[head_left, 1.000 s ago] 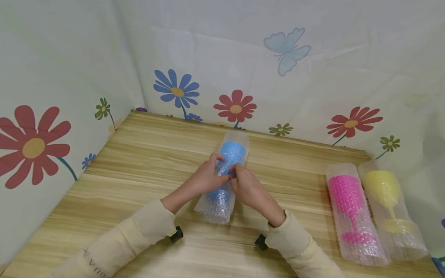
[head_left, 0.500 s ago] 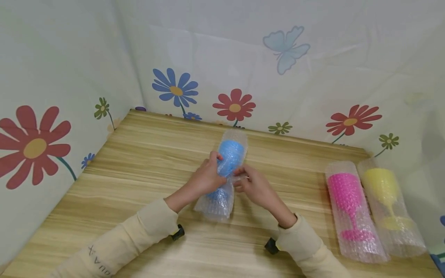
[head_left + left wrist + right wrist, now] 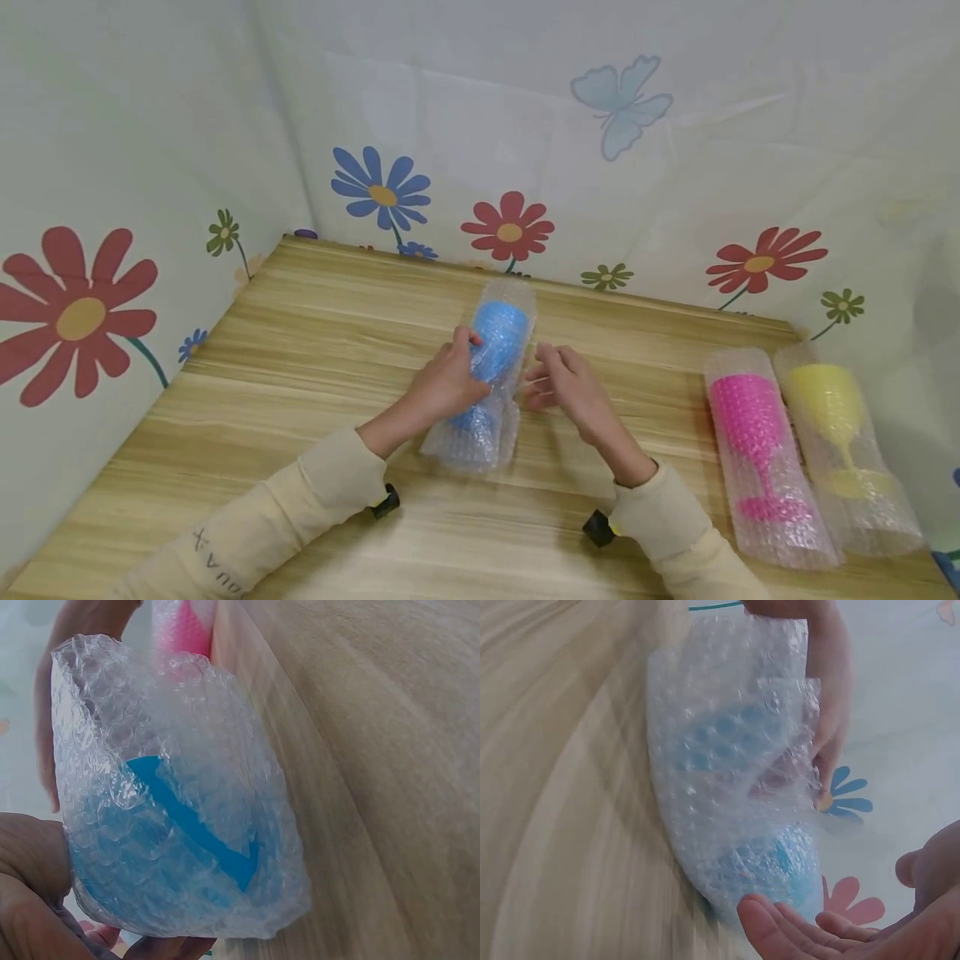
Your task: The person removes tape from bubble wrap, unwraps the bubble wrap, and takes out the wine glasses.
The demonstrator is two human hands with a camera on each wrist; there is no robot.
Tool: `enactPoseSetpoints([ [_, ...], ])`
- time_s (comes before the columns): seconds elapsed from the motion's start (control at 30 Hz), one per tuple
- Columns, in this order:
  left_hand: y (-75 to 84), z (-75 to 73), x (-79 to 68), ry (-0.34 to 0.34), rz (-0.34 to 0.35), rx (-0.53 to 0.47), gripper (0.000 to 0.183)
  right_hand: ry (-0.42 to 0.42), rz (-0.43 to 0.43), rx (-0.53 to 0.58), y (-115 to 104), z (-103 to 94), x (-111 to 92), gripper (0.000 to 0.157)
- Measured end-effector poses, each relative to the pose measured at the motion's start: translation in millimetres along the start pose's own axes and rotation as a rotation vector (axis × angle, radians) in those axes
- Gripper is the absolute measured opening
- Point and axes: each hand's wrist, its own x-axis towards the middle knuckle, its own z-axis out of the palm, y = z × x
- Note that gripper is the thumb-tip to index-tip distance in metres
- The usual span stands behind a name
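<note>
A blue goblet lies on its side on the wooden table, rolled in clear bubble wrap that extends past both its ends. From the left, my left hand grips the wrapped goblet around its middle, thumb towards me. Just right of the wrap, my right hand has its fingers loosely extended and holds nothing. In the left wrist view the blue foot shows inside the wrap's end. The right wrist view has a wrap flap standing out along the side, with right fingers near the bowl end.
At the table's right side lie a pink goblet and a yellow goblet, each in bubble wrap, side by side. A flower-printed cloth hangs behind and along the left of the wooden table.
My right hand has let go of the bubble wrap and moved right, its fingers spreading. The wrap's right edge now sticks out more. My left hand stays on the blue goblet.
</note>
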Motion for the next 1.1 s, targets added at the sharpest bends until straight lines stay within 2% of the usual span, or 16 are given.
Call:
enactPoseSetpoints([
  [0.13, 1.1, 0.8, 0.4, 0.003, -0.009, 0.012, 0.065, 0.028, 0.025, -0.054, -4, -2.4, 7, 0.057],
  [0.37, 2.3, 2.2, -1.6, 0.007, 0.015, 0.036, 0.064, -0.053, 0.068, -0.277, -4, 2.9, 22, 0.054],
  [0.47, 3.3, 2.0, -2.7, 0.011, 0.023, 0.043, 0.063, -0.066, 0.07, -0.331, -2, 5.1, 28, 0.055],
  [0.63, 3.0, 1.0, -2.1, 0.023, 0.017, 0.045, 0.064, -0.068, 0.007, -0.365, 1, 4.2, 31, 0.047],
  [0.77, 2.5, 1.0, -1.0, 0.024, 0.008, 0.032, 0.071, -0.09, -0.039, -0.366, 5, 0.5, 32, 0.055],
  [0.97, 1.7, -2.3, 2.2, -0.04, 0.024, 0.037, 0.105, -0.132, -0.085, -0.395, 8, -2.1, 35, 0.06],
  [1.1, 1.2, -5.3, 3.5, -0.075, 0.038, 0.075, 0.106, -0.156, -0.154, -0.461, 9, -2.8, 35, 0.056],
])
